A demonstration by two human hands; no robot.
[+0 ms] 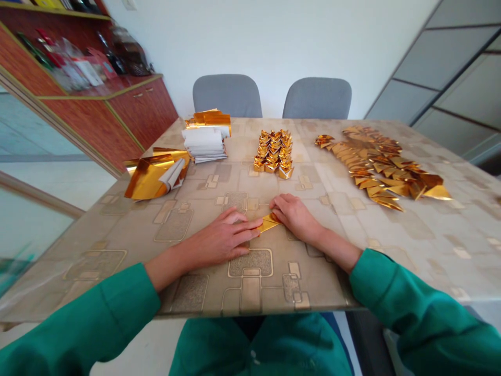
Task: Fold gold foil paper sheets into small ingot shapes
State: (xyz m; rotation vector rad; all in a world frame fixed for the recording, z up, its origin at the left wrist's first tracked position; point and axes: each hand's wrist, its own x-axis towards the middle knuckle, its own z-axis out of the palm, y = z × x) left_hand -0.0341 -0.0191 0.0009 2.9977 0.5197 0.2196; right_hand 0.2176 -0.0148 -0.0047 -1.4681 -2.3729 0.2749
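A small strip of folded gold foil paper [269, 223] lies flat on the table in front of me, between my two hands. My left hand [225, 237] rests palm down with its fingers stretched out, the fingertips touching the strip's left end. Curled over the right end, the fingers of my right hand [295, 215] hold the strip against the tablecloth. Part of the strip is hidden under the fingers of both hands.
Beyond my hands stand rows of folded gold paper pieces [274, 152]. Many flatter folded pieces [376, 162] spread at the right. At the left are a stack of white-backed foil sheets [205, 143] and loose gold sheets [151, 175]. Two grey chairs [227, 95] stand behind the table.
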